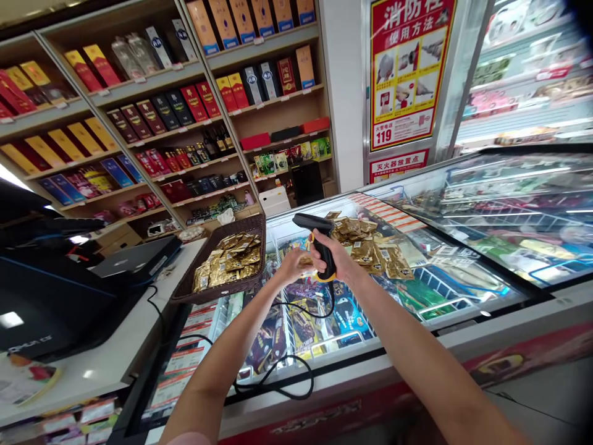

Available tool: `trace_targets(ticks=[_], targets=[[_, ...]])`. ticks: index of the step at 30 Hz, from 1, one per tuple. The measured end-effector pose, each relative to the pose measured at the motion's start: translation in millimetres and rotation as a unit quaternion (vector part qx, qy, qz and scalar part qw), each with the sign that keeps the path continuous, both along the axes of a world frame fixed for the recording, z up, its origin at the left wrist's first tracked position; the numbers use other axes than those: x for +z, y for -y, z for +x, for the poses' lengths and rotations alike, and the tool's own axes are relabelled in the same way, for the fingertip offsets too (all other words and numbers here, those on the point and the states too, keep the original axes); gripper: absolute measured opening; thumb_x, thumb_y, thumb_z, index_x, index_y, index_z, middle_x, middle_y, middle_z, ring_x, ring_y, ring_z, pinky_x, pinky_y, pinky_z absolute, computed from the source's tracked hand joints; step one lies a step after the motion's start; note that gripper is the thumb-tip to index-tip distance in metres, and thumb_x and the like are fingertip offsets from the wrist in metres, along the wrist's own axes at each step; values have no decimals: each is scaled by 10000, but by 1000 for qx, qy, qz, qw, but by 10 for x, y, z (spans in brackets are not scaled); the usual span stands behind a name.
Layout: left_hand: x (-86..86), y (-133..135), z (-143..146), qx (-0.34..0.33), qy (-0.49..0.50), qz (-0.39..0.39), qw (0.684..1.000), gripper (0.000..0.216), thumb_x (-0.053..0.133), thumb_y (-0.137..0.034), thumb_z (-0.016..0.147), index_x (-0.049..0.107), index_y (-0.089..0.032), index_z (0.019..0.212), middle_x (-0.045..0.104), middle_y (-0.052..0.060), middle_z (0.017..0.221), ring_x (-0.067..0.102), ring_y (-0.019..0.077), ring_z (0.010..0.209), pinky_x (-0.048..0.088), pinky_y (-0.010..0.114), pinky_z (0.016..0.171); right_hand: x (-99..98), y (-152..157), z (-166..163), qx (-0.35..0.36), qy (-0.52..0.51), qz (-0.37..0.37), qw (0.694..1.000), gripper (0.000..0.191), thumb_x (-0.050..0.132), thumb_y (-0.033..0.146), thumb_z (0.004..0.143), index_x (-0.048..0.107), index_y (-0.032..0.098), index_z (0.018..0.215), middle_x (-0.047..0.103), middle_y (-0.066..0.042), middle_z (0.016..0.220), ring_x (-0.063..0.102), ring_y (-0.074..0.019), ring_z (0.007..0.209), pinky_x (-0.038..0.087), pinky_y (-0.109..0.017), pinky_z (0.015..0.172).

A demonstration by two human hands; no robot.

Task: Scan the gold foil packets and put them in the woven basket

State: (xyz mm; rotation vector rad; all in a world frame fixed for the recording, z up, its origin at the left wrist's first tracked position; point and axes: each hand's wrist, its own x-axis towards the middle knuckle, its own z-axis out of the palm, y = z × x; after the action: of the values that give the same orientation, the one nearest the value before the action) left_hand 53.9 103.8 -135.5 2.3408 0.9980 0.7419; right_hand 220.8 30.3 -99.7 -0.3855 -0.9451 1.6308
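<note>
A wooden, open-fronted shelf unit (282, 111) fills ten to twelve o'clock, bearing tall orange-and-blue rectangular boxes (242, 21) towards eleven. A red, yellow-bordered rectangular poster (410, 74) hangs between one and two; brightly lit pale shelving (491, 123) stands at two. Near nine lies a flat silver-and-black device (120, 259), perhaps a laptop.

The poster (410, 74) reads "使用方法", "119"; lower sign (397, 165), "灭火器放置点".

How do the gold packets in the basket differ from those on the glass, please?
The basket packets lie within dark woven walls; the glass-top packets lie loose. The basket packets are left of the left hand; the glass-top packets, mostly right of the right hand. Both are gold.
</note>
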Motion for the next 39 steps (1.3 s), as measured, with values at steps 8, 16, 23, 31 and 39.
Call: trace_targets(ticks=[8,16,23,31,39], targets=[[608,-30,-569,88,140,-72,984,299,771,-474,742,719,-194,834,653,12,740,529,146,616,375,219,534,-71,15,-93,-2,39,5,999,397,739,548,812,553,198,815,495,80,522,376,-58,324,296,-204,328],[744,-171,-842,167,275,-149,935,379,821,-489,683,705,-174,859,661,22,749,565,147,628,388,208,522,-79,57,-156,-67,142,12,988,437,753,558,792,524,198,698,495,63,488,420,-78,319,347,-227,334],[774,-215,-957,192,302,-130,925,316,799,-411,729,729,-174,926,696,41,809,595,161,683,422,222,588,-92,160,-247,-67,245,83,964,401,725,545,820,565,190,723,508,58,493,425,-75,323,340,-220,349],[740,-261,-986,191,306,-120,925,257,741,-319,754,755,-166,961,739,58,873,625,171,742,445,219,630,-161,155,-274,-50,271,92,957,327,709,502,854,598,196,827,498,76,490,421,-77,309,355,-227,373],[722,-268,-997,189,312,-123,923,284,762,-330,716,753,-166,948,728,54,858,612,171,738,439,225,640,-173,158,-265,-19,287,98,953,339,720,509,849,583,200,826,514,72,515,433,-77,330,365,-230,385]])
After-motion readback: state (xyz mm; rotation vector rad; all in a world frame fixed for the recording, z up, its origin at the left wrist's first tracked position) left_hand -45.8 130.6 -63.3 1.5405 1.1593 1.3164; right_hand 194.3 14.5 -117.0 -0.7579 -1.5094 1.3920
